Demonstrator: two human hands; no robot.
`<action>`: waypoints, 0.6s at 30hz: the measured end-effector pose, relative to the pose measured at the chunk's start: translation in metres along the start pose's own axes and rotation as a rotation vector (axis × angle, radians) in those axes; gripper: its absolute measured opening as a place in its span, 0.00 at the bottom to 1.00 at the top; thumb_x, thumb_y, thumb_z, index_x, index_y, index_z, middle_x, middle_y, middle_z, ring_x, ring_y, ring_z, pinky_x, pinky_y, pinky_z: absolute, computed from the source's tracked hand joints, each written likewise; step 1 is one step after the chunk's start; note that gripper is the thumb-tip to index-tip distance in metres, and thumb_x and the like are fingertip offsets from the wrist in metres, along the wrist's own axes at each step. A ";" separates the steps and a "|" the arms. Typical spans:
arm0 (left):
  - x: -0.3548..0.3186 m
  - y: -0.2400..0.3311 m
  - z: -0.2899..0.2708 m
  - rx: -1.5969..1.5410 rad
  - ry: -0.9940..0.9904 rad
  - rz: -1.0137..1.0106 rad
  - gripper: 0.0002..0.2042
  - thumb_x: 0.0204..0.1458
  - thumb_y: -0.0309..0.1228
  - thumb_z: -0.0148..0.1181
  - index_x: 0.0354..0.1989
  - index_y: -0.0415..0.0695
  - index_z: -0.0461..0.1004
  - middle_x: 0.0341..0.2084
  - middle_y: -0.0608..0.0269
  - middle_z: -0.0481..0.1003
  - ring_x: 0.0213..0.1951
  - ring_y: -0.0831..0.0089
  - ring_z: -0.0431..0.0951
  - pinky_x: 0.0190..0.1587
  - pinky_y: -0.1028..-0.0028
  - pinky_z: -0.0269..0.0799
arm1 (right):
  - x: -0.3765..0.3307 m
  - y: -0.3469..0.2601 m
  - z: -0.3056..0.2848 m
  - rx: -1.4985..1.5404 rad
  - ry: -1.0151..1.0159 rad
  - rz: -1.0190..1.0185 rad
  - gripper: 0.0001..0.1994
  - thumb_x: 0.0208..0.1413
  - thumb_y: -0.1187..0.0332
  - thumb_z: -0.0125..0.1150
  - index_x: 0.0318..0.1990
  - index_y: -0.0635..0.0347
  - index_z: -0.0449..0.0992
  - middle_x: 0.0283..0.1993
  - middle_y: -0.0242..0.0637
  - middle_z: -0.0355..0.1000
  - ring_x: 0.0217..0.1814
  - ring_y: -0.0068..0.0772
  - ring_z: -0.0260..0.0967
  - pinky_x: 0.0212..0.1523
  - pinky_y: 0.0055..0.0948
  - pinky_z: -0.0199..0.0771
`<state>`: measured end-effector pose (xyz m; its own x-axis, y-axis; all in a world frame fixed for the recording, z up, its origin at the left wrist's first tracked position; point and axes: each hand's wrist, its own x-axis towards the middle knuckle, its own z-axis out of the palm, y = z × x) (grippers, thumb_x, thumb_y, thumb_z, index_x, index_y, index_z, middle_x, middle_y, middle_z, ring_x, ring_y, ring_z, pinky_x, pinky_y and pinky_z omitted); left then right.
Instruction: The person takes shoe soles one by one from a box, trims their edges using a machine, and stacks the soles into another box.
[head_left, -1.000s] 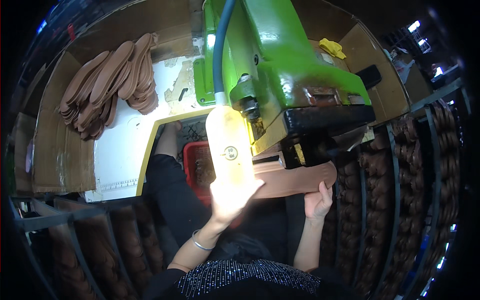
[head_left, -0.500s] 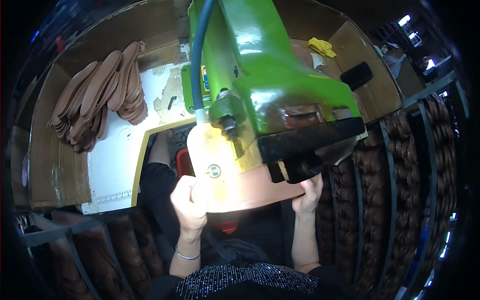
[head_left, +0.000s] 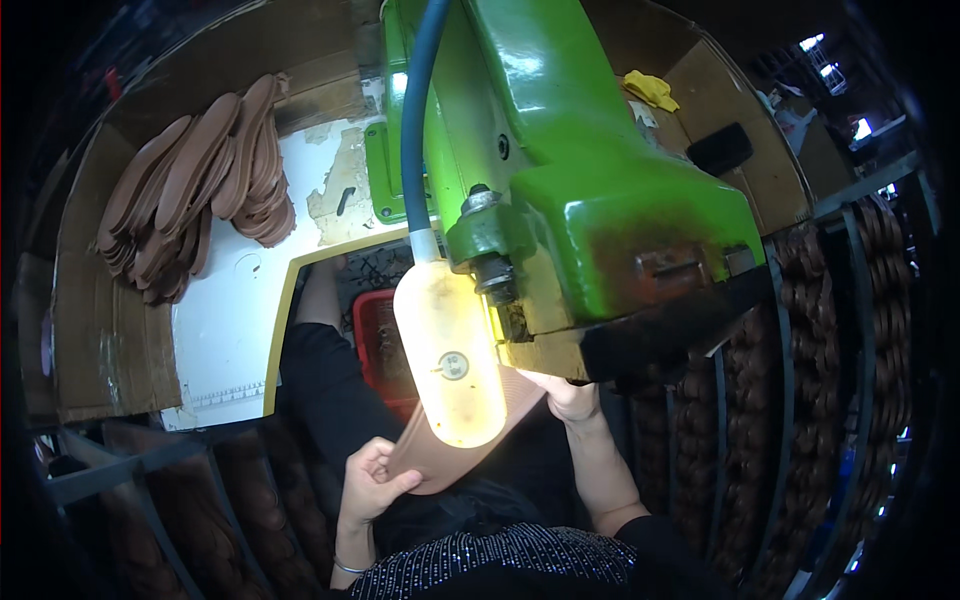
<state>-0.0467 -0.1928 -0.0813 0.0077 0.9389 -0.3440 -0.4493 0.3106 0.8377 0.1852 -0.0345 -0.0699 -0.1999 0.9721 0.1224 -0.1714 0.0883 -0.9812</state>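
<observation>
Between both hands I hold a brown shoe sole, tilted so that its left end is low and near me. My left hand pinches that end, thumb on top. At the other end, my right hand grips the sole just under the green machine's dark lower edge; part of its fingers is hidden there. A glowing lamp on a blue hose hangs over the sole and hides its middle.
Stacked brown soles lie on the white table at the left, inside cardboard walls. A red basket stands below. Racks of soles flank me. A yellow cloth and a black object lie behind the machine.
The sole has come down toward me and now slants, its left end lower. My left hand has dropped; my right hand has moved left. The machine and lamp appear shifted right in the view.
</observation>
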 end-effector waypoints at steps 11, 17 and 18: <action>0.098 0.048 0.081 -0.177 -0.230 0.320 0.22 0.51 0.24 0.57 0.55 0.33 0.60 0.44 0.53 0.72 0.48 0.68 0.73 0.53 0.71 0.67 | 0.002 -0.028 -0.010 -0.166 0.018 -0.117 0.16 0.50 0.74 0.61 0.46 0.70 0.69 0.41 0.34 0.70 0.41 0.19 0.66 0.45 0.19 0.65; 0.089 0.051 0.055 0.701 -0.080 0.494 0.12 0.43 0.22 0.61 0.38 0.32 0.74 0.27 0.57 0.77 0.32 0.74 0.79 0.38 0.73 0.75 | 0.000 -0.025 0.008 -0.516 -0.053 -0.193 0.15 0.49 0.77 0.60 0.44 0.69 0.68 0.44 0.37 0.68 0.43 0.22 0.65 0.47 0.21 0.65; 0.097 0.040 0.059 0.586 0.086 0.566 0.07 0.38 0.20 0.61 0.29 0.33 0.76 0.15 0.63 0.74 0.20 0.79 0.76 0.26 0.76 0.72 | 0.002 -0.019 0.010 -0.759 -0.173 -0.277 0.15 0.47 0.79 0.60 0.44 0.69 0.68 0.43 0.37 0.69 0.43 0.22 0.66 0.46 0.23 0.65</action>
<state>-0.0114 -0.0807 -0.0557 -0.1596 0.9696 0.1856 0.1757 -0.1571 0.9718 0.1783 -0.0363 -0.0498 -0.4021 0.8519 0.3354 0.4496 0.5028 -0.7382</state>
